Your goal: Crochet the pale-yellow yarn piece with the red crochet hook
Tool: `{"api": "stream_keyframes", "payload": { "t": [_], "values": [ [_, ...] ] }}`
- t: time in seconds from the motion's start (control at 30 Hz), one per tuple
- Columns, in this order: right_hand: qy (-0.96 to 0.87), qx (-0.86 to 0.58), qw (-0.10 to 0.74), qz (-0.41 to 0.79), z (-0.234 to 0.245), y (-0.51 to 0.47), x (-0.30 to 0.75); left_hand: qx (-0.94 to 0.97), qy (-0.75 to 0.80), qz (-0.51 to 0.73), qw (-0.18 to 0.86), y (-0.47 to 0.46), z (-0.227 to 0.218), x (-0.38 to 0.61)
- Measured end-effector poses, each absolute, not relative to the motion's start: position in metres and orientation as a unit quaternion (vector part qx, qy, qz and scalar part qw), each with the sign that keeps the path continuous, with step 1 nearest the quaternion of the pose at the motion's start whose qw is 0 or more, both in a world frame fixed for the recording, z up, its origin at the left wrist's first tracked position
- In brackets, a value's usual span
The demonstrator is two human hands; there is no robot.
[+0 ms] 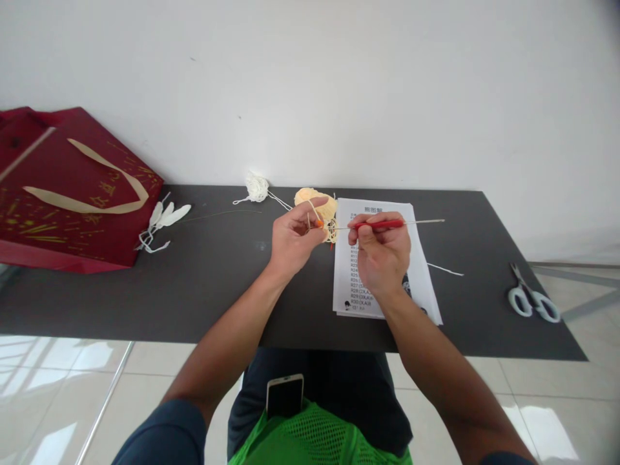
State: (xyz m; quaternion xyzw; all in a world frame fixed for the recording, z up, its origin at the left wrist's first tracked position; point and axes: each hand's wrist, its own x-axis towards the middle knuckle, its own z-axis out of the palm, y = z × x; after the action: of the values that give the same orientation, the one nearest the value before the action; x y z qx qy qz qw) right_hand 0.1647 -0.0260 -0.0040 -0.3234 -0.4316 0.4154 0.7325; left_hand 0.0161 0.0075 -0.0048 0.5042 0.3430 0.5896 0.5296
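My right hand (380, 250) is closed around a crochet hook (387, 224) with a red handle and a thin metal shaft, held level over a printed pattern sheet (420, 271). My left hand (292, 240) pinches a small piece of peach crochet work (328, 227) with a strand of peach yarn looped over its fingers. The hook's tip meets that work between the two hands. A peach yarn ball (314, 200) lies just behind the hands on the dark table (217, 284).
A small white yarn bundle (257, 188) lies near the wall. A red gift bag (68, 187) lies at the left with white petal-shaped pieces (163, 219) beside it. Scissors (531, 298) rest at the table's right end. A phone (285, 394) sits in my lap.
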Motion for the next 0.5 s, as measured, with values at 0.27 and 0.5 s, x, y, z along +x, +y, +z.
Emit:
{"api": "stream_keyframes", "payload": {
  "t": [0.27,0.5],
  "values": [
    [-0.399,-0.284,0.719,0.494,-0.0025,-0.0230,0.1682,0.471,0.316,0.585,0.579,0.0069,-0.0032,0.0162],
    [-0.311,-0.302,0.706,0.560,-0.0073,-0.0207,0.1633,0.477,0.338,0.594,0.553,0.0046,-0.0052,0.0187]
  ]
}}
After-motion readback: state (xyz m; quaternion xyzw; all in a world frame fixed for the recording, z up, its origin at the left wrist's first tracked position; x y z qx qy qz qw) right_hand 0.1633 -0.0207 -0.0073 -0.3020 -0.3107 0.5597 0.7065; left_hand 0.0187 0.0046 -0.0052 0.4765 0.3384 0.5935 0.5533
